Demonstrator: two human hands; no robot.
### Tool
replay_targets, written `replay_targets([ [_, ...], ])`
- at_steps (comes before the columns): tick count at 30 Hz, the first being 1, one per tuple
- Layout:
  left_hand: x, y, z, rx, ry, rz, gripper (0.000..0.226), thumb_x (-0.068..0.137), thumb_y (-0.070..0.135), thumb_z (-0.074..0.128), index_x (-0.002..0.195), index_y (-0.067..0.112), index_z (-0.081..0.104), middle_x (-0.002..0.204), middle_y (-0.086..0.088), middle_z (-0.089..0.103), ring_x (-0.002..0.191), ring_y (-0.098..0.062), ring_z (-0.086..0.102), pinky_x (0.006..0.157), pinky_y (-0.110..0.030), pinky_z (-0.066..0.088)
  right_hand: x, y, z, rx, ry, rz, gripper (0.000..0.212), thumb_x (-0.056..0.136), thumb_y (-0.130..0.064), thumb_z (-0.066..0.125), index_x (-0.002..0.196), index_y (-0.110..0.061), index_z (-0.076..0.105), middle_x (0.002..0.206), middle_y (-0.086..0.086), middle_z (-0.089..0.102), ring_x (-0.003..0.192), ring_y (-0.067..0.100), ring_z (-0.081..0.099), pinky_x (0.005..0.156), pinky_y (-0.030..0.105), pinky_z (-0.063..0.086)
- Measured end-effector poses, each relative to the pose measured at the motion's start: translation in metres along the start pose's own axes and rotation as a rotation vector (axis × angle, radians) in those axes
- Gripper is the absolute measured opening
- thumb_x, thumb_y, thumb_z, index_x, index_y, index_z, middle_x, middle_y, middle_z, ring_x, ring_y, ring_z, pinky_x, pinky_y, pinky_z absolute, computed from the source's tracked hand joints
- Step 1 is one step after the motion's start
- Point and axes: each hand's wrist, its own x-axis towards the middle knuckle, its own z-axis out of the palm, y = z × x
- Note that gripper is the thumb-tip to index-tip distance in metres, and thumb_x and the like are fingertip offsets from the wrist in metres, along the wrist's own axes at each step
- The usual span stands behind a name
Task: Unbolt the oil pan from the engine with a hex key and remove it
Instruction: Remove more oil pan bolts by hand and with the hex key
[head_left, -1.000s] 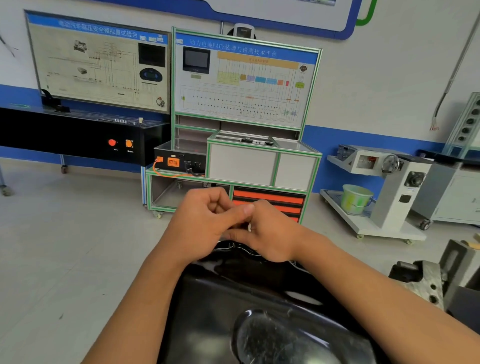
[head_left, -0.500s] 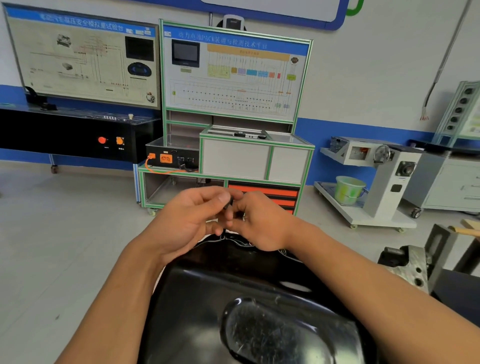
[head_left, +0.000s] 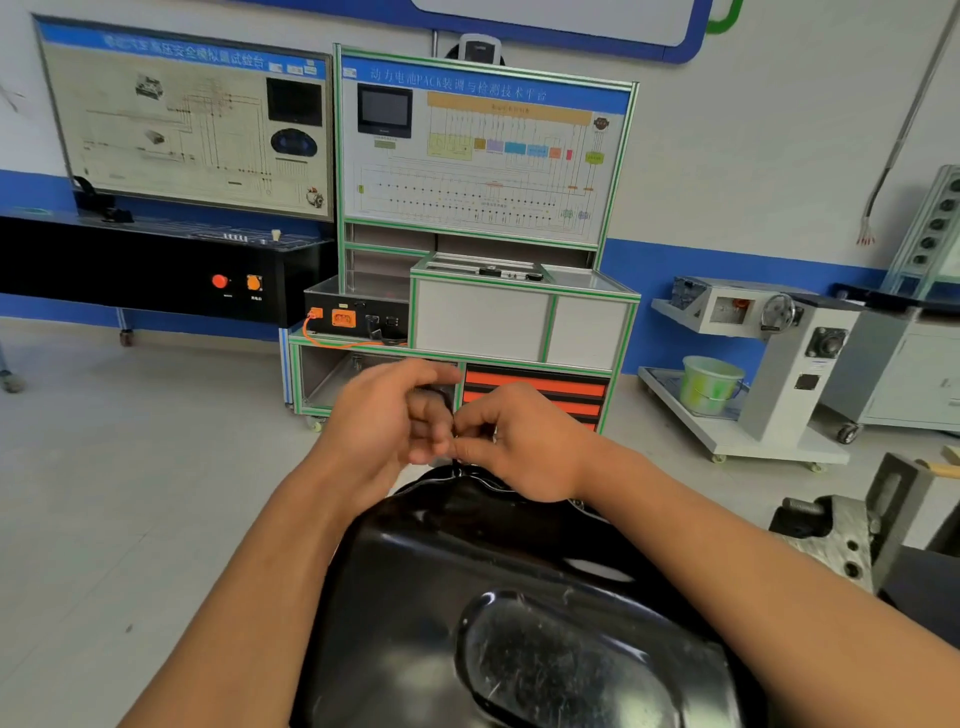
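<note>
Head view: oil pan (head_left: 493, 561) sits low centre, glossy black, sump side up, apparently still seated on the engine. Both hands meet at its far rim. Right hand (head_left: 524, 441) pinches a thin dark shaft, presumably the hex key (head_left: 455, 458), which stands near upright with its tip down at the flange. Left hand (head_left: 384, 421) has its fingers curled at the key's upper end, but it is blurred, so I cannot tell if it actually grips. The bolt head is hidden behind the fingers.

Risks, my read:
- Key seating can't be checked. If it is tilted or shallow, it likely cams out and rounds the socket.
- A fingertip pinch gives little torque, so a slip would put knuckles into the flange edge.
- A freed bolt at that far edge could drop to the floor (head_left: 130, 493).
- With other bolts out, the pan may shift toward the grey casting (head_left: 836, 535) on the right.
</note>
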Motion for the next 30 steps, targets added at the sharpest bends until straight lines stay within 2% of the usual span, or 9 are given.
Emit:
replay_targets([
  [3,0.000,-0.004,-0.010,-0.152,-0.336,-0.058,0.031,0.089,0.023,0.054,0.107,0.004,0.069,0.065,-0.013,0.060,0.058,-0.022,0.057,0.046,-0.024,0.041,-0.002,0.004,-0.002,0.024,0.024,0.028,0.028,0.095,-0.014,0.066,0.082,0.010,0.065,0.076,0.030,0.061,0.066,0.037,0.052,0.065,0.041,0.048],
  [8,-0.002,-0.005,-0.012,-0.038,-0.443,-0.058,0.023,0.086,0.023,0.069,0.104,0.009,0.072,0.072,-0.007,0.062,0.065,-0.015,0.059,0.051,-0.020,0.043,-0.003,0.007,-0.003,-0.009,0.012,0.015,0.024,0.094,-0.009,0.063,0.070,-0.007,0.060,0.084,0.027,0.066,0.080,0.041,0.062,0.078,0.051,0.051],
  [11,-0.005,-0.002,-0.002,0.161,-0.235,0.036,0.021,0.072,0.029,0.077,0.079,0.010,0.069,0.055,-0.005,0.057,0.048,-0.012,0.052,0.041,-0.017,0.037,0.000,0.008,-0.001,0.008,-0.016,0.012,0.020,0.097,-0.016,0.062,0.081,-0.005,0.067,0.083,0.021,0.070,0.080,0.037,0.065,0.079,0.049,0.052],
  [14,-0.002,-0.003,0.006,0.462,0.177,0.312,0.044,0.084,0.029,0.077,0.056,0.007,0.050,0.039,0.005,0.041,0.036,-0.008,0.034,0.039,-0.016,0.031,0.003,0.006,0.001,-0.003,-0.026,-0.013,0.017,0.096,-0.019,0.066,0.097,-0.006,0.076,0.079,0.008,0.072,0.070,0.017,0.064,0.071,0.028,0.050],
  [17,-0.001,-0.003,0.009,0.598,0.323,0.319,0.049,0.093,0.025,0.064,0.051,0.001,0.051,0.036,0.006,0.036,0.037,-0.010,0.032,0.042,-0.022,0.032,0.003,0.003,0.000,0.014,-0.014,-0.026,0.014,0.094,-0.018,0.069,0.101,-0.009,0.078,0.084,0.003,0.074,0.071,0.014,0.064,0.071,0.027,0.050],
  [19,0.000,0.000,0.006,0.375,0.258,0.134,0.041,0.095,0.019,0.055,0.056,0.008,0.060,0.037,-0.001,0.043,0.036,-0.015,0.039,0.040,-0.024,0.031,0.002,0.003,0.001,0.014,-0.004,-0.035,0.012,0.094,-0.016,0.070,0.096,-0.006,0.077,0.077,0.005,0.071,0.067,0.015,0.059,0.069,0.030,0.049],
  [23,-0.004,0.002,-0.004,-0.179,-0.205,-0.131,0.025,0.088,0.019,0.054,0.098,0.002,0.069,0.059,-0.011,0.059,0.052,-0.020,0.056,0.039,-0.022,0.039,0.000,0.006,0.000,0.017,0.026,-0.011,0.026,0.096,-0.016,0.066,0.081,0.005,0.067,0.071,0.025,0.061,0.060,0.023,0.048,0.061,0.034,0.043],
  [27,-0.004,-0.004,-0.008,-0.114,-0.398,-0.062,0.028,0.088,0.023,0.056,0.102,0.007,0.074,0.073,-0.009,0.063,0.065,-0.017,0.060,0.048,-0.020,0.045,-0.002,0.005,-0.002,0.039,0.025,0.004,0.030,0.094,-0.010,0.064,0.064,-0.015,0.059,0.092,0.033,0.064,0.085,0.045,0.062,0.079,0.052,0.051],
  [30,-0.005,-0.001,-0.005,0.022,-0.368,-0.037,0.027,0.075,0.028,0.069,0.095,0.009,0.074,0.067,-0.006,0.062,0.060,-0.014,0.059,0.045,-0.018,0.042,-0.002,0.005,-0.003,0.018,0.039,-0.014,0.042,0.092,-0.003,0.062,0.062,-0.030,0.049,0.081,0.024,0.065,0.077,0.041,0.061,0.076,0.053,0.050],
])
